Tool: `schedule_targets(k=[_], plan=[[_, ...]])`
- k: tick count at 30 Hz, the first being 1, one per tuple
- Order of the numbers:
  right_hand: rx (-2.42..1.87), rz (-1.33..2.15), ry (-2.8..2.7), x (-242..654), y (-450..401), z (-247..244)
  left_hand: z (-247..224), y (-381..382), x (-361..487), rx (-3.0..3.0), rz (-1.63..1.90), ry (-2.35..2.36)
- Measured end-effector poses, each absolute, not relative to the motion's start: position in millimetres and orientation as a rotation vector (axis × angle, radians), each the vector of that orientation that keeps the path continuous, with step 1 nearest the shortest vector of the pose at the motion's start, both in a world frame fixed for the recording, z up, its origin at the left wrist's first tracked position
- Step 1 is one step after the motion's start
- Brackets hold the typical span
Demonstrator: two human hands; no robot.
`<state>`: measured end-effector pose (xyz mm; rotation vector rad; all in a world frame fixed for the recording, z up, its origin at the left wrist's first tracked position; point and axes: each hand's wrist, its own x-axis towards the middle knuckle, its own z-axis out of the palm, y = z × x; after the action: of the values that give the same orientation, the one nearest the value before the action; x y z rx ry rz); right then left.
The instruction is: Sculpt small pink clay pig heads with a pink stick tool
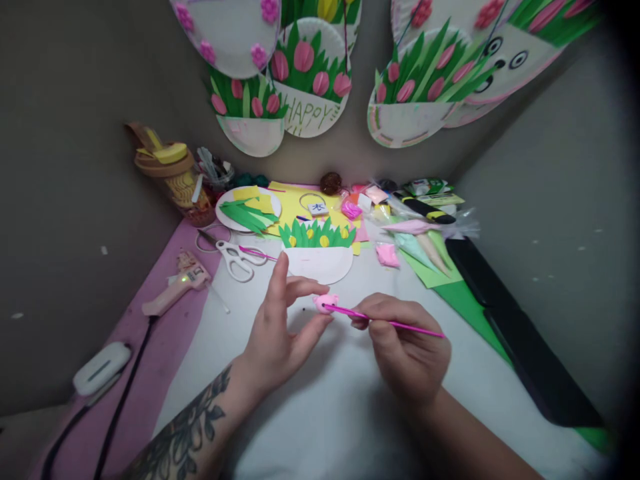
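Between thumb and a bent finger, my left hand (281, 327) pinches a small pink clay animal head (326, 302) with little ears and a dark eye spot. My right hand (405, 343) grips a thin magenta stick tool (407, 327) like a pen. Its tip touches the front of the clay head, at a dark dot. A tiny black speck (304, 309) lies on the white table cover just left of the head. Beyond my hands rests a paper-plate basket (320, 263) with green paper grass and yellow flowers.
White scissors (240, 259) and a pink glue gun (175, 287) lie at left, near a lidded cup (173, 180). Pink clay (387, 255) and several clay packets sit at back right. A long black object (530, 353) runs along the right. Paper-plate crafts (310, 120) hang on the wall.
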<state>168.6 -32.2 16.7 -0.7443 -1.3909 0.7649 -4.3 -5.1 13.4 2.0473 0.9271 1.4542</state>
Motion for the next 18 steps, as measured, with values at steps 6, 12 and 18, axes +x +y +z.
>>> schedule_targets(k=[6,12,18], plan=[[-0.752,0.767,-1.373,168.6,-32.0,16.8,14.3,-5.4,-4.1,2.056,1.460,0.923],[-0.753,0.762,-1.366,168.2,-31.9,16.5,12.8,-6.0,-5.2,2.083,1.452,0.925],[-0.762,0.741,-1.413,168.2,-31.0,18.2,11.1,-5.5,-5.5,2.119,1.441,0.948]])
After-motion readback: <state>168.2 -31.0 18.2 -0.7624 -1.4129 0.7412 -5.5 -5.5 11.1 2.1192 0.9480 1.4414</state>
